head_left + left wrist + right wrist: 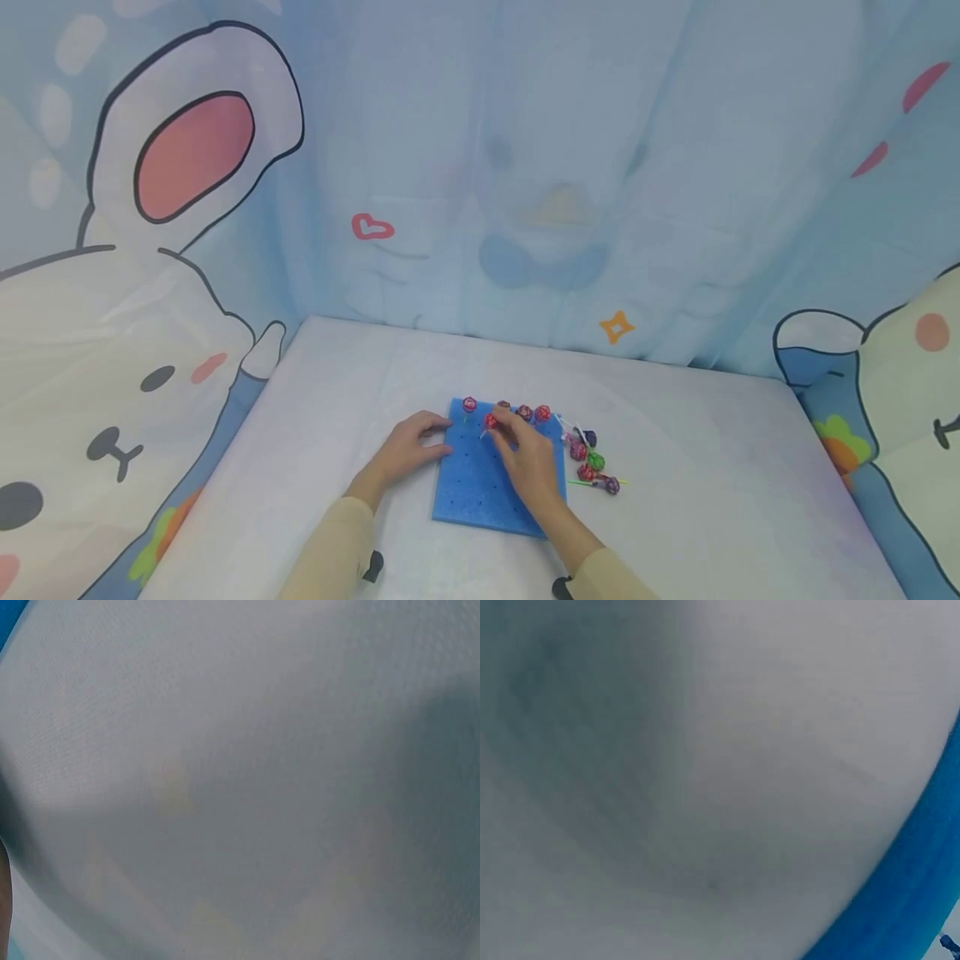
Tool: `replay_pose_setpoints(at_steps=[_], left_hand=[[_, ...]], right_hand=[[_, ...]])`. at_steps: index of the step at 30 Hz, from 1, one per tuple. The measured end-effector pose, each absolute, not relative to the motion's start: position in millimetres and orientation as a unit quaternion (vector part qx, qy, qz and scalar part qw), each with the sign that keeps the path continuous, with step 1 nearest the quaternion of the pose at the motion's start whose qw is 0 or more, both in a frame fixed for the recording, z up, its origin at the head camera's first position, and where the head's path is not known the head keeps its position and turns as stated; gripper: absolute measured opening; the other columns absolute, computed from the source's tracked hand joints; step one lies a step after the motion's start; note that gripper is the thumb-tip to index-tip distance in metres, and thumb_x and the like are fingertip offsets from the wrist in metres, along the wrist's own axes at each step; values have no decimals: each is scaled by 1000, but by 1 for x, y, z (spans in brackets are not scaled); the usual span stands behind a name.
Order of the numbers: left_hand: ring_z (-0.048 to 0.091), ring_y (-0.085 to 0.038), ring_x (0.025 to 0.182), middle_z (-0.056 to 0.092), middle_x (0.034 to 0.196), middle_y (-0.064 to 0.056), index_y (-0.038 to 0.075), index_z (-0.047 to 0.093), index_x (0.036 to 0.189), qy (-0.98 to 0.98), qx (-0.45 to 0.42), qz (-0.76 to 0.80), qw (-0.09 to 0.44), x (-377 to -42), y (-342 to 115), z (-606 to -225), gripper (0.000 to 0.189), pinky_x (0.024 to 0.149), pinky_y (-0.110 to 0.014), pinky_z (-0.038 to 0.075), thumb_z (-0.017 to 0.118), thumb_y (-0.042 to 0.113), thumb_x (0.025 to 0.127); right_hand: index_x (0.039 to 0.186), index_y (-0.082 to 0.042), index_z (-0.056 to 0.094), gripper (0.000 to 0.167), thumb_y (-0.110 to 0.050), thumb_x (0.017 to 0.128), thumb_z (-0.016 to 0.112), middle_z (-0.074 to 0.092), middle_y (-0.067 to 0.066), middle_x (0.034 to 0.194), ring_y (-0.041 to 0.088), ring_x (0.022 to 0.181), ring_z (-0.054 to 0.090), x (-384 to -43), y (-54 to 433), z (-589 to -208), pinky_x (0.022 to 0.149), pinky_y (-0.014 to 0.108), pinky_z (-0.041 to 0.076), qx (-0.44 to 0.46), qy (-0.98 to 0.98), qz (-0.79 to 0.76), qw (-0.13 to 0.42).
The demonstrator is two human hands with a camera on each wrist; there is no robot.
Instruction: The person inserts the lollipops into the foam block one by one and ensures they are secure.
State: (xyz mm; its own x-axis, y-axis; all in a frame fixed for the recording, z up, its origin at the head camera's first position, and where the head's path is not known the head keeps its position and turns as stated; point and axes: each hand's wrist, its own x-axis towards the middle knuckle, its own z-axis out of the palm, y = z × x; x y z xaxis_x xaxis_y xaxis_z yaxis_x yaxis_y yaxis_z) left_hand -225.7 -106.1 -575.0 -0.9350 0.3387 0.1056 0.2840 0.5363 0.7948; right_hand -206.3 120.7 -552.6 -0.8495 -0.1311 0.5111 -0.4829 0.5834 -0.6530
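The right grip (pixel 528 460) pinches a red lollipop (pixel 491 421) between thumb and fingertips, close to its round head. The lollipop is at the left side of those fingertips, over the far part of the blue board (pixel 474 492). The left grip (pixel 402 448) has thumb and fingers spread, their tips against the board's near-left edge, well left of the pinch.

The held lollipop's long axis runs slantwise: the head points away and a little right, while the white stick (pixel 483 433) slopes down to the left, out of the pinch. Whether the stick's tip touches the board, I cannot tell; neither wrist view shows it. Good handling, I judge, means turning the stick upright over one of the small holes (pixel 458 482), pushing straight along its axis, and bracing the board with the left grip.

Just left of the pinch and beyond it, another lollipop (pixel 469 404) stands on the board, stick downward. More lollipop heads (pixel 542 412) line up beyond the right grip; loose lollipops (pixel 596 461) lie on the bench (pixel 697 475) to its right.
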Motion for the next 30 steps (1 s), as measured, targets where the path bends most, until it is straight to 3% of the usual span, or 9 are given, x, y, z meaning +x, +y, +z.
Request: replay_pose_setpoints(at_steps=[14,24,30], left_hand=[[55,-22,122,62,126,-4,10,63,126,871,174,458,39,-229,-107,-579,41,104,-41,45,72,27,90],[56,-23,121,62,125,-6,8,63,125,870,180,458,27,-227,-108,-578,40,103,-43,46,71,25,90],[56,-23,121,63,125,-6,7,63,125,870,180,459,30,-227,-108,-576,40,103,-43,46,72,24,90]], right_hand=[[119,-7,66,32,-4,88,72,67,6,123,20,112,64,-207,117,-555,88,27,54,184,-864,419,211],[121,-9,66,30,-12,91,70,70,3,117,17,108,66,-207,111,-553,89,27,54,142,-880,428,147],[119,-10,68,29,-17,91,70,72,3,109,17,100,69,-207,108,-550,84,29,57,136,-887,416,145]])
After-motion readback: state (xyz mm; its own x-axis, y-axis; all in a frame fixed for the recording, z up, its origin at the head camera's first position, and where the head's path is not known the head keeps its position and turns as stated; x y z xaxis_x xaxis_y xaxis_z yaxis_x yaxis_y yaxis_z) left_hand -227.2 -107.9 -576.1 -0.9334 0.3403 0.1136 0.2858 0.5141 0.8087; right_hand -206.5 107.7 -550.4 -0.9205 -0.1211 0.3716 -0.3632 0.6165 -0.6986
